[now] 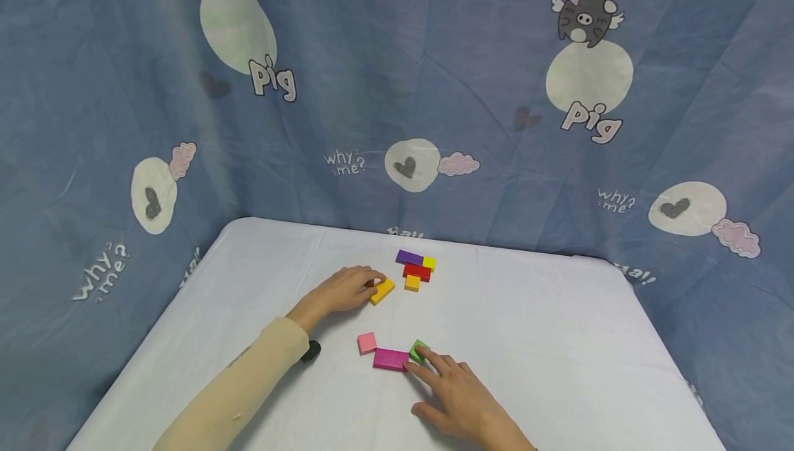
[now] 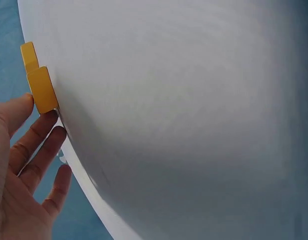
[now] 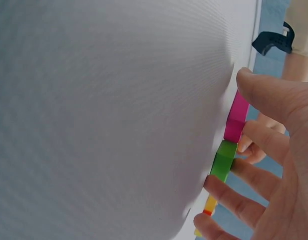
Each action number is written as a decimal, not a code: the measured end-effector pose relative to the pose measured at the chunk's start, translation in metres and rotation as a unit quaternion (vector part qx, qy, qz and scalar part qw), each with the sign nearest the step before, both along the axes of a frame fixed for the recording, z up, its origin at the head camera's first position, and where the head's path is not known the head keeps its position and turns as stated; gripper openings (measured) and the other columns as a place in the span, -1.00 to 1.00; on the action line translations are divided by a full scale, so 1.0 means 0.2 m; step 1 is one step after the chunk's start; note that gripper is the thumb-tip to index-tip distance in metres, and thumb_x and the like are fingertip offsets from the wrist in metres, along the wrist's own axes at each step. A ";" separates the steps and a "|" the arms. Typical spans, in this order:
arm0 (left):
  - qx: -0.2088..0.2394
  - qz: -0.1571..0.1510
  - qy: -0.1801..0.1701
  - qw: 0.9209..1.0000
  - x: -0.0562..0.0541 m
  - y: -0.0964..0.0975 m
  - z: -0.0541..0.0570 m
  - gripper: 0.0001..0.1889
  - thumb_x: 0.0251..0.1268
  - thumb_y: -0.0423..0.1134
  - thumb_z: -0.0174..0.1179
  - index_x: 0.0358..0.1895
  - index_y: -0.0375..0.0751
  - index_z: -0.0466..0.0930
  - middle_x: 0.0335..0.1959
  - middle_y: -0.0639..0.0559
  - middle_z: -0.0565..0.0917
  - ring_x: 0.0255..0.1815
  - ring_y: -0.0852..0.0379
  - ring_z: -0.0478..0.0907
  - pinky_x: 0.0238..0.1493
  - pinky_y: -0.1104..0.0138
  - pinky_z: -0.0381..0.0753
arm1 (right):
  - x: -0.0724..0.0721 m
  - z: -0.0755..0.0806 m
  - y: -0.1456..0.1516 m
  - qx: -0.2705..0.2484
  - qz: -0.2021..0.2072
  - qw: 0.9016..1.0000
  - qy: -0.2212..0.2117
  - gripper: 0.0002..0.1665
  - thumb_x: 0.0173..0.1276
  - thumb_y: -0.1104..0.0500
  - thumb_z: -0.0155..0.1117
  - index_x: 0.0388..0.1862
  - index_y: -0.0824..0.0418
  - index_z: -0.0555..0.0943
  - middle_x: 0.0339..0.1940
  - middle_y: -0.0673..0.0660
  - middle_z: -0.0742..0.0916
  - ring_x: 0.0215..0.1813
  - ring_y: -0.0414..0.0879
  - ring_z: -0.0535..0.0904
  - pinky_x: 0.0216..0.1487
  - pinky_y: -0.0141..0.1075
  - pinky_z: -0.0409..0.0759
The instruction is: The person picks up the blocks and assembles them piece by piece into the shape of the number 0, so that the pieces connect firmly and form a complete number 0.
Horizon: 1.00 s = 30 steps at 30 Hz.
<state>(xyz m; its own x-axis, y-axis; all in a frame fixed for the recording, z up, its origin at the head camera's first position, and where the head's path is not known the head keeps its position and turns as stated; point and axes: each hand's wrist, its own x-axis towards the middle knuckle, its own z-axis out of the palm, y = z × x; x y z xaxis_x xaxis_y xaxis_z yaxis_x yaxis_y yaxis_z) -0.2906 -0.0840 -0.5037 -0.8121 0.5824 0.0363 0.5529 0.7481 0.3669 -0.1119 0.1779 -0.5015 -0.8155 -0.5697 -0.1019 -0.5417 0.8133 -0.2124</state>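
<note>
In the head view my left hand (image 1: 362, 285) lies on the white table (image 1: 546, 341), its straight fingertips touching a long yellow block (image 1: 382, 291). The left wrist view shows that yellow block (image 2: 42, 89) against the fingertips of my left hand (image 2: 31, 145), with nothing gripped. My right hand (image 1: 443, 378) lies flat nearer to me, a finger touching a green block (image 1: 419, 351). That block stands beside a magenta block (image 1: 391, 359) and a pink block (image 1: 367, 343). In the right wrist view the green block (image 3: 223, 160) and the magenta block (image 3: 237, 117) sit at the fingers of my right hand (image 3: 273, 150).
A cluster of purple (image 1: 409, 257), small yellow (image 1: 429, 263), red (image 1: 417, 272) and orange (image 1: 412, 283) blocks lies just beyond the left hand. A black wrist strap (image 1: 312, 350) shows on the left sleeve. A blue printed cloth (image 1: 397, 92) hangs behind and beside the table.
</note>
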 end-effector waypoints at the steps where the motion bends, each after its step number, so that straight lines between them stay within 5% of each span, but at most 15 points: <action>1: -0.001 0.001 0.000 1.000 0.00 0.00 0.00 -0.64 0.39 -0.15 0.20 0.22 -0.02 0.58 -0.16 0.14 0.62 -0.15 0.19 0.48 0.06 0.19 0.49 | 0.00 0.00 0.00 -0.001 0.001 1.000 0.001 -0.23 0.29 -0.32 0.23 0.46 -0.24 0.33 0.51 0.00 0.30 0.31 0.01 0.41 0.14 0.04 0.50; 8: -0.009 0.010 -0.009 1.000 0.00 0.00 0.00 -0.62 0.38 -0.13 0.21 0.24 0.02 0.57 -0.15 0.13 0.60 -0.13 0.17 0.49 0.06 0.18 0.48 | 0.00 0.01 0.00 -0.004 0.004 1.000 0.001 -0.23 0.29 -0.32 0.24 0.46 -0.23 0.32 0.51 0.01 0.30 0.31 0.01 0.42 0.14 0.04 0.50; 17: -0.004 -0.016 -0.050 0.999 0.01 0.01 0.03 -0.56 0.42 -0.23 0.13 0.34 -0.06 0.49 0.36 0.00 0.44 0.38 -0.04 0.33 0.34 -0.11 0.24 | 0.00 0.00 0.00 0.006 -0.004 1.000 -0.013 -0.21 0.29 -0.34 0.22 0.47 -0.27 0.29 0.52 -0.02 0.28 0.32 0.00 0.40 0.17 0.06 0.48; 30: 0.028 -0.021 -0.051 0.998 0.05 -0.01 0.05 -0.61 0.38 -0.23 0.18 0.24 -0.17 0.55 0.22 -0.05 0.57 0.29 -0.03 0.44 0.33 0.06 0.32 | 0.00 0.01 0.00 -0.001 0.000 1.000 -0.005 -0.21 0.29 -0.32 0.23 0.48 -0.25 0.29 0.52 -0.01 0.28 0.31 0.01 0.42 0.17 0.06 0.48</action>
<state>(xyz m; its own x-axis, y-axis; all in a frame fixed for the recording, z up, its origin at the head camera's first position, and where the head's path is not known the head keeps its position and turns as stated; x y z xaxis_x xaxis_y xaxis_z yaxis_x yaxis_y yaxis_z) -0.2816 -0.0864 -0.4938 -0.7877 0.6159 -0.0124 0.5413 0.7017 0.4632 -0.1111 0.1780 -0.5001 -0.8149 -0.5692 -0.1091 -0.5388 0.8134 -0.2193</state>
